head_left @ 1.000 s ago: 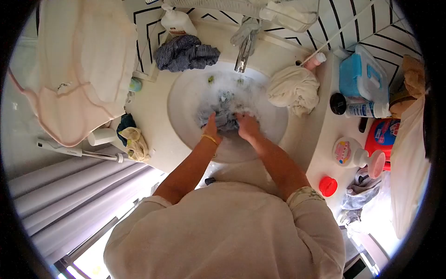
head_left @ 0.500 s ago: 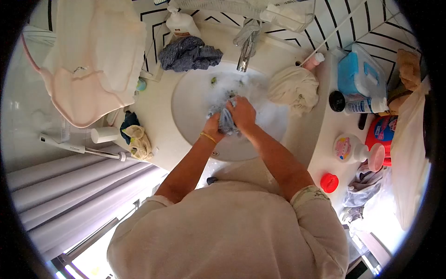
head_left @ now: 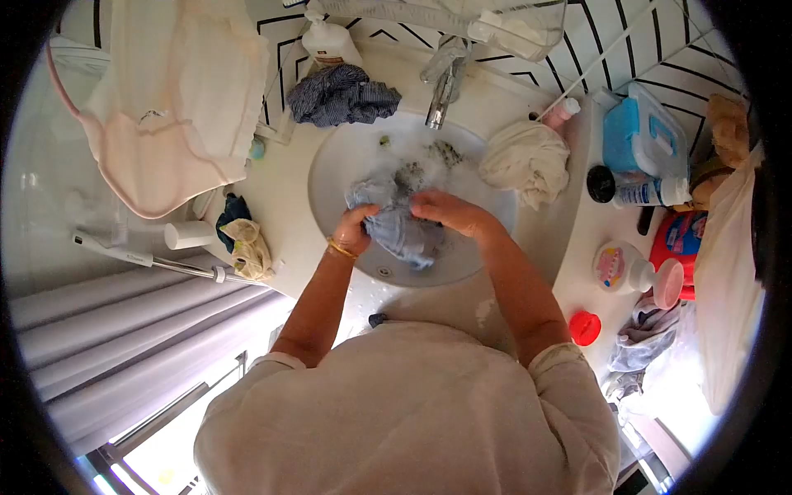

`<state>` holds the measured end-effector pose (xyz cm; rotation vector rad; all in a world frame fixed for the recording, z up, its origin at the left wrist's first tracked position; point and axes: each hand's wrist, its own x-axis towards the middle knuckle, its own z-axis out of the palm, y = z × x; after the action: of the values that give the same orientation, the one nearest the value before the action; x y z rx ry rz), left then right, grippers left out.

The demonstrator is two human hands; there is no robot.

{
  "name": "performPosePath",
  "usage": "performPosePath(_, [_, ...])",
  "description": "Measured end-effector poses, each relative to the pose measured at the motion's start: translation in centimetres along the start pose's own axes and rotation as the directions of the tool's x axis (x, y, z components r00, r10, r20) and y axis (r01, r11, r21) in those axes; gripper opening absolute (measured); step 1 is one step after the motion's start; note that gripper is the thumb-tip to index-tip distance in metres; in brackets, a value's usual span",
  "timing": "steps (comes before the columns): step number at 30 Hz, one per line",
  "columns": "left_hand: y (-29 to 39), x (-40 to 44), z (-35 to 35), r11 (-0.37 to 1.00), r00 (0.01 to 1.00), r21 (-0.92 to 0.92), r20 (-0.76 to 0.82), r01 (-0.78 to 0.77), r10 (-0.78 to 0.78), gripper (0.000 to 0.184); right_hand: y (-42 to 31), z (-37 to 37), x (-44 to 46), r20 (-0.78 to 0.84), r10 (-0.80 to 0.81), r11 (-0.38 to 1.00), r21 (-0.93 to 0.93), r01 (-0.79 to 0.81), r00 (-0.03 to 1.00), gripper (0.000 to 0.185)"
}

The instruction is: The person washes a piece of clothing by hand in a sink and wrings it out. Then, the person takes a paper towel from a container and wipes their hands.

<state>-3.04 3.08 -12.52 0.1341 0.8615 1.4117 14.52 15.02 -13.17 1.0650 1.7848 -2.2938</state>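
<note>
A wet light-blue garment (head_left: pixel 404 235) is spread out in the white washbasin (head_left: pixel 326 186), among suds. My left hand (head_left: pixel 355 231) grips its left edge, the thumb on top of the cloth. Across from it, my right hand (head_left: pixel 454 213) has its fingertips pressed together on the upper right part of the fabric. Darker patterned cloth (head_left: pixel 445 152) lies in the foam just beyond my hands; whether it belongs to the same garment I cannot tell. Above the basin is the chrome faucet (head_left: pixel 440 103).
A dark striped cloth (head_left: pixel 342 95) and a cream cloth (head_left: pixel 525 162) rest at the basin's rim. Small garments (head_left: pixel 245 247) lie on the left counter edge. A pump bottle (head_left: pixel 330 43), blue box (head_left: pixel 643 130), red cap (head_left: pixel 584 327) and detergent bottles (head_left: pixel 615 266) stand around.
The blue garment was bunched between my hands and is now opened out. My hands have moved apart, the left one leftward and the right one rightward.
</note>
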Motion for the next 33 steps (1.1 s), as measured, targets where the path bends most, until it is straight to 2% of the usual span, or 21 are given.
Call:
performPosePath(1, [0.3,-0.2,0.5,1.000,1.000,0.021,0.030,0.005,-0.005,0.039,0.1,0.0,-0.1,-0.084,-0.043,0.993,0.110,0.052,0.996,0.084])
performPosePath(2, [0.3,-0.5,0.8,0.999,0.998,0.045,0.060,0.010,-0.013,0.041,1.5,0.6,0.9,-0.178,-0.197,0.979,0.016,0.203,0.964,0.082])
performPosePath(5, [0.2,-0.4,1.1,0.995,0.997,0.089,-0.065,0.043,-0.037,0.042,3.4,2.8,2.6,0.043,-0.096,0.836,0.546,0.057,0.994,0.069])
performPosePath(6, [-0.1,0.6,-0.5,0.993,0.988,0.090,-0.139,0.079,-0.067,0.042,3.8,2.8,3.0,-0.052,0.017,0.823,0.568,0.016,0.999,0.046])
performPosePath(8, [-0.2,1.5,-1.7,0.981,0.942,0.135,-0.323,0.138,-0.088,0.036,4.5,1.4,3.5,-0.155,0.042,0.869,0.492,0.040,0.987,0.024])
performPosePath(9, [-1.3,1.8,-3.5,0.919,0.954,0.379,-0.301,0.114,0.006,0.035,4.9,0.5,3.8,-0.210,0.051,0.890,0.453,0.051,0.976,0.014])
performPosePath(10, [-3.3,2.4,-6.7,0.797,0.963,0.598,-0.254,0.085,0.088,0.034,5.8,-0.1,4.7,-0.311,0.231,0.920,0.379,-0.103,0.922,0.011])
performPosePath(12, [-3.5,3.6,-7.3,0.727,0.831,0.502,-0.530,0.468,-0.169,0.036,6.7,1.0,5.0,-0.666,0.227,0.974,0.152,-0.169,0.711,0.012])
performPosePath(13, [-4.4,3.8,-7.2,0.782,0.801,0.449,-0.590,0.432,-0.104,0.039,7.1,2.1,5.0,-0.804,0.173,0.972,0.046,-0.232,0.569,0.014])
performPosePath(14, [-5.7,4.1,-7.1,0.831,0.760,0.400,-0.648,0.387,-0.042,0.041,8.4,3.8,4.7,-0.812,-0.227,0.902,-0.384,-0.197,0.538,0.027])
performPosePath(15, [-6.7,4.4,-7.6,0.873,0.710,0.354,-0.704,0.335,0.012,0.044,9.1,4.3,4.3,-0.685,-0.271,0.826,-0.527,-0.202,0.677,0.030])
performPosePath(17, [-9.6,6.7,-13.0,0.954,0.774,0.260,-0.631,0.147,0.052,0.053,10.0,4.5,4.0,-0.364,-0.271,0.625,-0.771,-0.125,0.891,0.036])
performPosePath(21, [-6.4,6.4,-9.8,0.996,0.893,-0.071,-0.444,0.052,-0.078,0.053,10.9,0.5,8.8,-0.530,0.296,0.913,-0.086,-0.398,0.795,0.018])
performPosePath(22, [-5.5,6.2,-8.4,0.987,0.919,-0.150,-0.377,0.061,-0.114,0.056,10.8,1.4,9.2,-0.645,0.045,0.996,-0.026,-0.081,0.763,0.018])
performPosePath(24, [-4.5,5.7,-6.1,0.951,0.921,-0.309,-0.362,0.031,-0.148,0.055,3.9,4.6,6.1,-0.461,0.146,0.939,0.343,0.024,0.875,0.018])
performPosePath(25, [-4.1,5.2,-5.2,0.922,0.920,-0.387,-0.357,0.014,-0.163,0.055,1.7,6.7,4.7,-0.508,-0.143,0.989,-0.039,0.143,0.849,0.017])
performPosePath(26, [-3.6,4.6,-4.3,0.922,0.963,-0.378,-0.206,0.084,-0.172,0.055,0.4,8.6,3.6,-0.440,-0.425,0.878,-0.414,0.241,0.791,0.017])
performPosePath(29, [-2.9,4.1,-2.9,0.928,0.978,-0.311,0.101,0.204,-0.181,0.052,-0.7,11.4,1.1,-0.275,-0.589,0.683,-0.673,0.286,0.760,0.023])
performPosePath(30, [-3.5,4.1,-3.2,0.935,0.982,-0.302,0.087,0.188,-0.169,0.050,0.3,10.6,2.6,-0.247,-0.605,0.601,-0.765,0.231,0.757,0.032])
performPosePath(32, [-4.9,4.1,-4.2,0.948,0.988,-0.280,0.054,0.151,-0.141,0.047,1.3,7.3,5.6,-0.505,-0.364,0.785,-0.618,-0.034,0.783,0.039])
performPosePath(33, [-5.8,4.2,-4.6,0.953,0.991,-0.271,0.042,0.135,-0.129,0.045,1.4,6.0,6.3,-0.579,-0.363,0.813,-0.580,-0.056,0.730,0.037])
